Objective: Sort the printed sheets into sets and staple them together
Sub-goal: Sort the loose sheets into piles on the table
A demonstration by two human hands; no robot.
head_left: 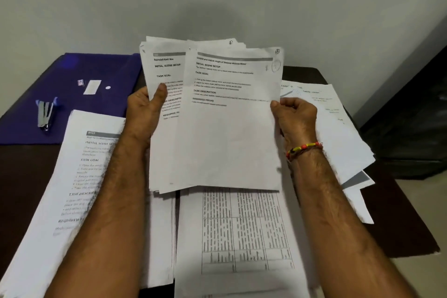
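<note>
Above the dark bench [399,213], the left hand [145,113] and right hand [296,117] pinch a stack of printed sheets [217,128], hiding papers below; a stapler [46,112] lies far left.

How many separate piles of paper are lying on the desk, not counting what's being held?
3, as far as shows: a left pile under the left forearm, a middle pile topped by a table printout, and a right pile behind the right hand. More may hide under the held sheets.
</note>
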